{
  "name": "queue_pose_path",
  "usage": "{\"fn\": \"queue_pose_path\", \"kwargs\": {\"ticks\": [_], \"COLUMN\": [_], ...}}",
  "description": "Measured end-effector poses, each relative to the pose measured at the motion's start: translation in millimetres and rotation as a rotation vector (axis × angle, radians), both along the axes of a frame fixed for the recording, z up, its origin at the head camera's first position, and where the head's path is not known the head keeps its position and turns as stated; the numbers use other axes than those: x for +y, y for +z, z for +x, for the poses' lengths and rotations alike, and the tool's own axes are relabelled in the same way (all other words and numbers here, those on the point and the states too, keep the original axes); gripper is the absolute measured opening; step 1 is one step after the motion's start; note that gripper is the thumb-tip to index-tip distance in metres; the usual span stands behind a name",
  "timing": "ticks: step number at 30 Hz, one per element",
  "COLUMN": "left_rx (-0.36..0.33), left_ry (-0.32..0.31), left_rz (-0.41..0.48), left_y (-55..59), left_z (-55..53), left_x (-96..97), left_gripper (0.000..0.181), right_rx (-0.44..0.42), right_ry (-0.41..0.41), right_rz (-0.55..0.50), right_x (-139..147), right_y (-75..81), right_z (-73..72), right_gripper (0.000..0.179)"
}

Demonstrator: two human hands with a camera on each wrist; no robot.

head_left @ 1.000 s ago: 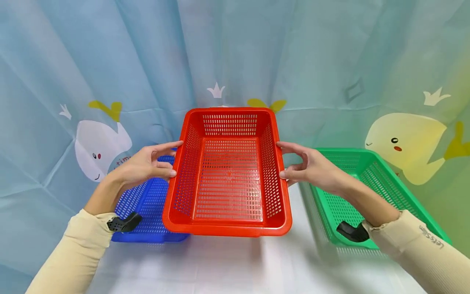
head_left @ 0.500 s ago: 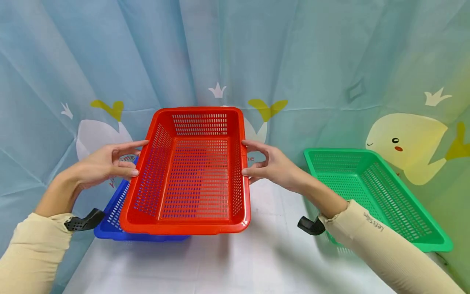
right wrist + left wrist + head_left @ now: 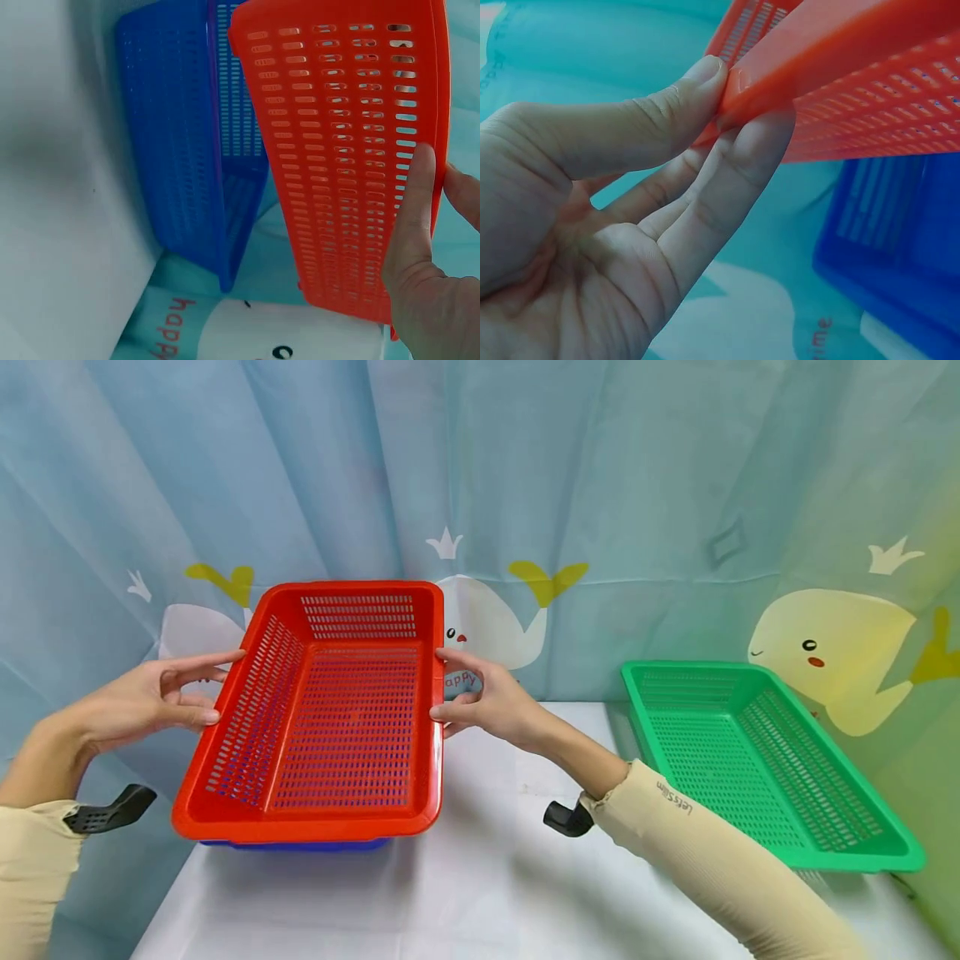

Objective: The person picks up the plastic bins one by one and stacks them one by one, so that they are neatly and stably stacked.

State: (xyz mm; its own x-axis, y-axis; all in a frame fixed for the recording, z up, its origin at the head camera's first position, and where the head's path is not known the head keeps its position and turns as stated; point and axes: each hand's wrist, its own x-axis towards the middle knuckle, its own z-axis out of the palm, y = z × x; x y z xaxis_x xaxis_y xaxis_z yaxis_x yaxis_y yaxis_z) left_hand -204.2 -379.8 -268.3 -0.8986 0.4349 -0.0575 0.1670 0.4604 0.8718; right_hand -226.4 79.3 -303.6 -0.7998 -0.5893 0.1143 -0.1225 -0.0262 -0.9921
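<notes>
The red rectangular slotted plastic basket (image 3: 348,718) is positioned between the fingers of the left hand (image 3: 142,697) and the fingers of the right hand (image 3: 498,702), with its open side up. The left fingers are clamped on the left rim: the thumb bears on the rim from above, and the other fingers support it from below. The right fingers are clamped on the right rim, with one finger lying along the slotted outer wall. Below the fingers, under the red basket, stands the blue rectangular slotted plastic basket (image 3: 176,142); whether the two baskets touch cannot be determined. The green rectangular slotted plastic basket (image 3: 720,768) rests to the right of the right fingers, well apart from them, on the white surface (image 3: 487,885). Beyond the fingers hangs the light blue fabric curtain (image 3: 525,460) with printed whales.
</notes>
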Motion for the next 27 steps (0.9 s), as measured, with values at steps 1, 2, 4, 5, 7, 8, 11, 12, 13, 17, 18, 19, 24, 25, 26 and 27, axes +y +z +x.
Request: {"fn": "queue_pose_path", "kwargs": {"ticks": [1,2,4,5,7,8,11,12,13,17,18,19,24,25,26,27], "left_rx": [-0.001,-0.001,-0.003,-0.002,0.0,0.001,-0.005,-0.008,-0.014,-0.044,-0.053,-0.062,-0.098,-0.103,-0.106,-0.107], "left_ry": [0.001,0.0,-0.003,-0.004,-0.002,0.003,0.015,0.018,0.013,0.004,-0.002,-0.003,-0.025,-0.034,-0.038,-0.042], "left_rz": [0.005,0.006,0.012,0.013,0.009,0.001,-0.027,-0.034,-0.04,-0.036,-0.029,-0.024,0.024,0.033,0.043,0.052], "left_y": [-0.3,-0.6,-1.3,-1.9,-3.4,-4.6,-8.9,-10.8,-12.6,-21.2,-23.5,-25.9,-41.6,-45.2,-48.9,-52.4], "left_z": [0.2,0.3,-0.1,-0.6,-1.8,-2.4,-4.4,-5.2,-6.2,-10.2,-11.3,-12.1,-17.2,-18.3,-19.3,-20.1], "left_x": [-2.3,-4.8,-9.9,-12.5,-17.5,-20.1,-26.6,-28.4,-30.2,-34.5,-35.4,-36.5,-42.2,-43.3,-44.2,-45.0], "left_gripper": [0.076,0.076,0.076,0.076,0.077,0.077,0.078,0.078,0.078,0.075,0.074,0.074,0.072,0.072,0.072,0.072], "right_rx": [0.001,0.003,0.001,0.004,0.01,0.009,-0.003,-0.007,-0.012,-0.031,-0.036,-0.042,-0.064,-0.069,-0.074,-0.081], "right_ry": [0.004,0.008,0.014,0.013,0.009,0.007,0.001,0.001,0.002,-0.001,-0.004,-0.006,-0.022,-0.026,-0.03,-0.034], "right_rz": [-0.002,-0.005,-0.011,-0.015,-0.015,-0.015,-0.007,-0.004,-0.001,0.004,0.007,0.009,0.012,0.015,0.017,0.017], "right_x": [-2.3,-4.5,-9.0,-11.8,-17.1,-19.9,-27.6,-29.8,-31.9,-38.2,-39.4,-40.6,-45.9,-46.9,-47.9,-48.9], "right_y": [-0.7,-1.3,-2.7,-3.5,-5.4,-6.6,-11.4,-13.5,-15.5,-24.8,-27.2,-29.3,-41.3,-43.8,-46.5,-49.5], "right_z": [-0.4,-0.6,-1.9,-2.8,-4.4,-5.3,-8.1,-9.0,-9.8,-12.6,-13.5,-14.0,-18.1,-18.7,-19.2,-19.9], "right_gripper": [0.085,0.085,0.085,0.084,0.085,0.085,0.085,0.085,0.084,0.085,0.084,0.085,0.085,0.085,0.086,0.085]}}
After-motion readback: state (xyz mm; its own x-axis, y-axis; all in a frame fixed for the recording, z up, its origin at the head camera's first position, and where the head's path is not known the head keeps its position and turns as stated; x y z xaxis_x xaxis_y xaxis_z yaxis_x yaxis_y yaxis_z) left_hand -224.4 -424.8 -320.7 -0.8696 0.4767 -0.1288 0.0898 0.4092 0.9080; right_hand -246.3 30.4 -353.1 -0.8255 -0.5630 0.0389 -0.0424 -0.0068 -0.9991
